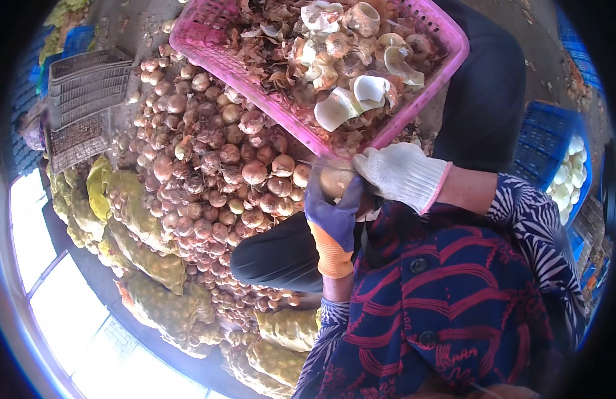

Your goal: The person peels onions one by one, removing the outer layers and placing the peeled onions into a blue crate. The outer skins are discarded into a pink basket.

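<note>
My left hand (333,219), in a purple-coated glove with an orange cuff, grips an onion (336,182) at the near corner of a pink plastic crate (248,95). My right hand (400,172), in a white knit glove, is closed just right of the onion. A thin knife blade (320,163) reaches left from it across the onion's top; the handle is hidden in the fist. Dry skins and cut onion layers (338,107) fill much of the crate.
A large heap of unpeeled onions (203,164) lies left of my hands. Yellow mesh sacks (163,299) lie along its lower left side. Grey crates (88,90) are stacked at upper left. A blue crate (547,142) at right holds pale peeled onions (569,174). My bent legs flank the work.
</note>
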Motion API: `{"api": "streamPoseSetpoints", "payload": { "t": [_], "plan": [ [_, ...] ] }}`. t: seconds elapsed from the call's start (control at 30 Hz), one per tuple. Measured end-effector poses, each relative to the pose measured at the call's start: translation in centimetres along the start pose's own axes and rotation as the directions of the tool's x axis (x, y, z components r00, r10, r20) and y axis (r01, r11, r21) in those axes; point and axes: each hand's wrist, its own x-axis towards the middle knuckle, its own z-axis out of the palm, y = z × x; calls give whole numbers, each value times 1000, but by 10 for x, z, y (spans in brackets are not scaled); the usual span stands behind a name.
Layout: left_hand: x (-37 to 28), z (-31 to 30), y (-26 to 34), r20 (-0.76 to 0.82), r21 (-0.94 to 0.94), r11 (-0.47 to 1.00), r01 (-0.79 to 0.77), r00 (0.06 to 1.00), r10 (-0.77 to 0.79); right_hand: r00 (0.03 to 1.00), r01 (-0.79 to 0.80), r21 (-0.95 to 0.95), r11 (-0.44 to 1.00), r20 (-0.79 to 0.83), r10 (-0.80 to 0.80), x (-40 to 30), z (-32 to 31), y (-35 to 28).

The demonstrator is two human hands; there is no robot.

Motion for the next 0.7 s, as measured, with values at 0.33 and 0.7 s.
{"api": "streamPoseSetpoints", "payload": {
  "t": [0.33,0.7],
  "plan": [
    [-10,5,-2,-82,-54,997,-60,995,56,983,-116,-91,989,130,127,-5,0,-7],
    [-12,2,24,-5,-437,858,-271,954,299,910,-224,325,919,-268,317,-3,-69,35]
  ]
}}
